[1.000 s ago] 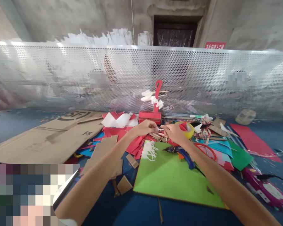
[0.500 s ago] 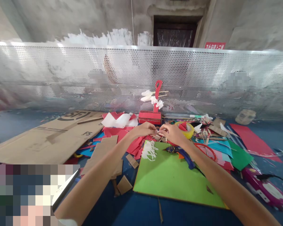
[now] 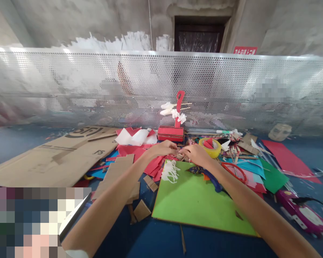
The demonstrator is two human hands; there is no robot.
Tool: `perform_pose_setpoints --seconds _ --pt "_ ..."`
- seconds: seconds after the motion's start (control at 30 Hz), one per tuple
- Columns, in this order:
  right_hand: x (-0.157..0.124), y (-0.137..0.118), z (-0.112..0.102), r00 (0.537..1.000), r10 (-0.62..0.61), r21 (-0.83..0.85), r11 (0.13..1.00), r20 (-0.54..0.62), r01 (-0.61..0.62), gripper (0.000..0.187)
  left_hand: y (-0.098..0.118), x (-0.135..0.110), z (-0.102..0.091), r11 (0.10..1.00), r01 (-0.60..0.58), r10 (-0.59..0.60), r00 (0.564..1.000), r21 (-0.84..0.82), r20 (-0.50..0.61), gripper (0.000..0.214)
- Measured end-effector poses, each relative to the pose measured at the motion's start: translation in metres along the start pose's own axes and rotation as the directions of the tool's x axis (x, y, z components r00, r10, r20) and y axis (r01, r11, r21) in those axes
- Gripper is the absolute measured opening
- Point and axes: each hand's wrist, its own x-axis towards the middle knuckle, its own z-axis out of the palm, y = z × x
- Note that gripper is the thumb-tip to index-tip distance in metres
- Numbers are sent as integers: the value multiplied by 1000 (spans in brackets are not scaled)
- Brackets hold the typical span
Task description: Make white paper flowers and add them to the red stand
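Blue surface [image 3: 140, 240], red paper scraps [image 3: 153, 167], left hand [image 3: 164, 147] and right hand [image 3: 196, 153] close together near a red box [image 3: 170, 134], fingers [image 3: 173, 146] bent, their grip I can't tell.

A hand could slide over the middle of the green board [image 3: 193, 209] — it's bare there. The glue gun [image 3: 213, 180] blocks part of its back. A red box [image 3: 170, 134] stands just past the left hand [image 3: 165, 148], and yellow tape [image 3: 214, 153] sits by the right hand [image 3: 195, 153].
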Motion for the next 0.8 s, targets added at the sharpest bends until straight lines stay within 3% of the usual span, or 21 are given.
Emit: perform_pose_setpoints --seconds 0.17,0.3,0.63,0.7,0.8 --pt "1 -3 -6 999 18 176 984 -41 -11 16 -9 2 -6 998 16 -16 1000 -54 -9 24" --pt "0 -5 -8 998 29 165 986 -63 -18 12 -12 3 -12 999 -5 5 1000 -34 -9 24" --pt "2 -5 2 993 115 -186 976 -13 -116 41 -10 4 -13 996 -69 69 998 64 1 24" --pt "1 -6 2 993 113 -195 974 -21 -115 45 -9 3 -14 994 -84 84 996 74 7 25" --pt "0 -7 -2 997 75 -75 994 -17 -76 48 -5 1 -14 995 -67 68 998 73 -1 25"
